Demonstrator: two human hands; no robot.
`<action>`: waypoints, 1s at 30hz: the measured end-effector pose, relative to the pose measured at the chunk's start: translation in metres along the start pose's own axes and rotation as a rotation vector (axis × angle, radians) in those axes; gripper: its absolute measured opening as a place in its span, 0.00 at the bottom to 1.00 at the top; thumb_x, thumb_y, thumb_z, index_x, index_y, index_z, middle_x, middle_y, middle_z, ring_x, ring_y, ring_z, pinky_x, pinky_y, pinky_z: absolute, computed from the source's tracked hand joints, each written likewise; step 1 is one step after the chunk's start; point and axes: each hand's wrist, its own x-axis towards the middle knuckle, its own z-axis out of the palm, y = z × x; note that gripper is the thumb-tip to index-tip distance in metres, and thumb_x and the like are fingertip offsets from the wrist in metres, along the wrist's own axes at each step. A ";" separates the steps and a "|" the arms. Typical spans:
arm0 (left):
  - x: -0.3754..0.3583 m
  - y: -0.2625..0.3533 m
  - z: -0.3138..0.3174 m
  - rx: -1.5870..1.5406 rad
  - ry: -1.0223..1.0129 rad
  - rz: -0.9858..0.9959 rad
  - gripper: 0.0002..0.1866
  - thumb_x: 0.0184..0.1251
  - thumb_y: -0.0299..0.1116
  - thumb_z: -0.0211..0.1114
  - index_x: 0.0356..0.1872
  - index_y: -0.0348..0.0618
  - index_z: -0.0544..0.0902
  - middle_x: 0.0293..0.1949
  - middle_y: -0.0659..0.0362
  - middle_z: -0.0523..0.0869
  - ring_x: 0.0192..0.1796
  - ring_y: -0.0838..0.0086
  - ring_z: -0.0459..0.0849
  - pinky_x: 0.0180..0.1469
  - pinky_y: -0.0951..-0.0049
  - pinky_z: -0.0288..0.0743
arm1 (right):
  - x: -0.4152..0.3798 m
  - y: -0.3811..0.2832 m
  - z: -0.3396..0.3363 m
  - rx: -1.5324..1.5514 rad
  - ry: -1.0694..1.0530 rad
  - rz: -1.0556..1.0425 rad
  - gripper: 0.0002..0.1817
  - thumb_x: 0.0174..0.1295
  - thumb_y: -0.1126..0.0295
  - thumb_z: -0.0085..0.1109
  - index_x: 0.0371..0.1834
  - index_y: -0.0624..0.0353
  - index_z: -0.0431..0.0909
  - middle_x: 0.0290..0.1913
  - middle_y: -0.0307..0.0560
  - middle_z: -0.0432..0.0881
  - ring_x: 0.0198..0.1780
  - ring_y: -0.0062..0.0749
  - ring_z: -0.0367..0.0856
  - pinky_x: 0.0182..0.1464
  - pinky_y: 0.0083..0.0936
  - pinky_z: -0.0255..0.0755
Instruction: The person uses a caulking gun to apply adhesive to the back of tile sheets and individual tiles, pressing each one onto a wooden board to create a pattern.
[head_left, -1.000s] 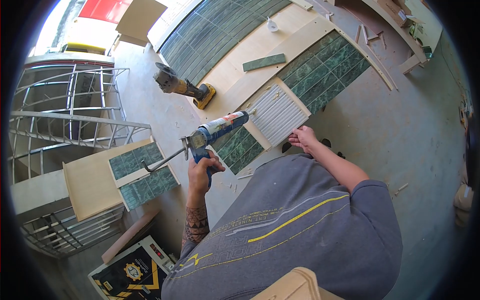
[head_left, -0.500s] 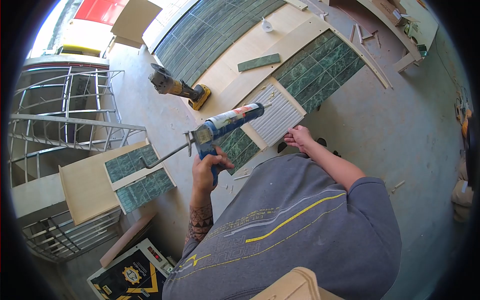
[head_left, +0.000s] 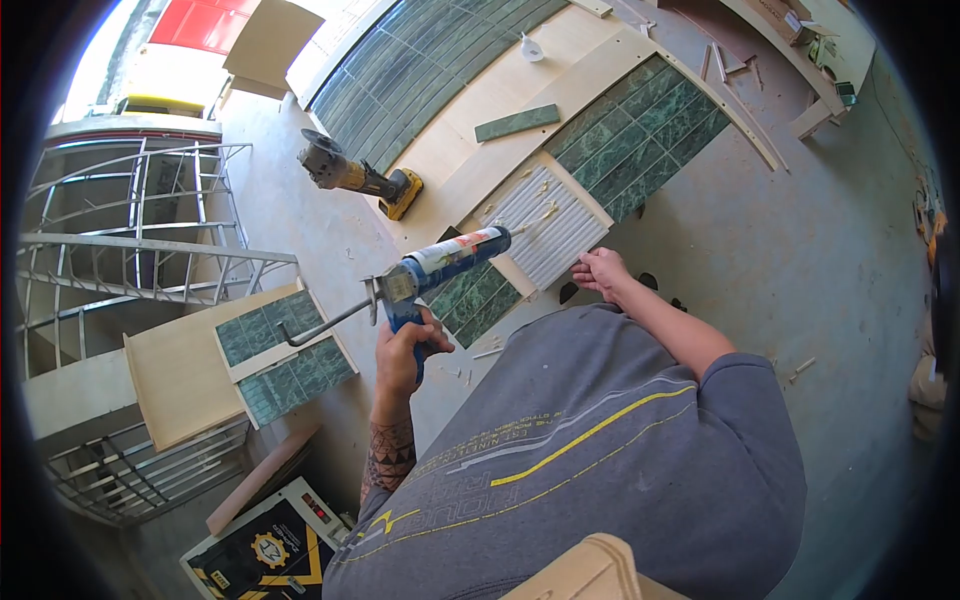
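My left hand (head_left: 410,345) is wrapped around the handle of a blue caulking gun (head_left: 452,262) that carries a printed cartridge. Its nozzle points over a pale ribbed panel (head_left: 560,248), where dabs and a strand of cream adhesive (head_left: 545,212) lie on the ridges. At the panel's near right edge, my right hand (head_left: 603,272) has its fingers curled and closed on the border. Green marble-look tiles (head_left: 640,135) flank the panel on the far side, and more green tiles (head_left: 470,305) lie on the near side.
An angle grinder (head_left: 360,180) rests on the plywood board. A loose green strip (head_left: 517,123) and a small white bottle (head_left: 531,47) lie farther up. Metal frames (head_left: 150,265) stand at left above a tiled board (head_left: 285,350). Wood scraps (head_left: 725,65) litter the floor at upper right.
The caulking gun has moved slightly down and left with my left hand. A longer strand of adhesive now shows on the ribbed panel. My right hand has stayed nearly in place.
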 end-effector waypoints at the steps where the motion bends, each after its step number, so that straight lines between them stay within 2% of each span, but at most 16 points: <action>1: -0.005 0.002 -0.003 0.021 0.029 0.006 0.07 0.62 0.25 0.58 0.39 0.33 0.79 0.30 0.53 0.83 0.31 0.63 0.87 0.40 0.62 0.87 | 0.002 0.001 0.000 -0.003 -0.005 0.003 0.13 0.80 0.60 0.57 0.54 0.59 0.73 0.49 0.51 0.88 0.43 0.35 0.87 0.54 0.45 0.82; 4: -0.010 0.001 -0.007 0.033 0.091 0.000 0.06 0.62 0.25 0.58 0.38 0.33 0.79 0.30 0.53 0.83 0.31 0.63 0.87 0.39 0.63 0.87 | 0.005 0.003 0.002 -0.007 -0.014 0.012 0.13 0.80 0.60 0.57 0.54 0.58 0.73 0.48 0.50 0.88 0.43 0.35 0.87 0.54 0.45 0.82; 10: -0.018 0.001 -0.008 0.086 0.068 -0.014 0.06 0.62 0.25 0.58 0.37 0.33 0.79 0.30 0.53 0.83 0.31 0.64 0.87 0.38 0.64 0.86 | 0.006 0.002 0.005 -0.024 -0.032 0.003 0.12 0.80 0.61 0.56 0.54 0.57 0.73 0.48 0.50 0.88 0.42 0.34 0.86 0.57 0.48 0.81; 15: -0.019 0.004 0.000 0.017 0.068 -0.011 0.08 0.61 0.25 0.58 0.40 0.33 0.79 0.30 0.52 0.83 0.31 0.63 0.87 0.39 0.63 0.86 | 0.004 0.002 0.004 -0.010 -0.045 0.014 0.12 0.80 0.61 0.56 0.55 0.57 0.74 0.49 0.49 0.88 0.42 0.32 0.86 0.57 0.47 0.80; 24: 0.016 -0.006 0.044 -0.173 -0.092 -0.038 0.09 0.63 0.25 0.57 0.42 0.33 0.78 0.31 0.52 0.81 0.33 0.63 0.85 0.40 0.58 0.87 | -0.001 -0.003 -0.006 0.005 0.008 -0.004 0.11 0.78 0.60 0.59 0.50 0.54 0.74 0.47 0.47 0.89 0.42 0.31 0.87 0.53 0.42 0.81; 30: 0.025 -0.011 0.047 -0.032 -0.099 -0.079 0.08 0.63 0.27 0.57 0.40 0.33 0.78 0.31 0.53 0.82 0.31 0.63 0.86 0.39 0.63 0.85 | -0.007 -0.004 -0.012 -0.002 -0.032 -0.043 0.08 0.77 0.63 0.58 0.50 0.53 0.75 0.49 0.47 0.89 0.43 0.32 0.87 0.55 0.43 0.81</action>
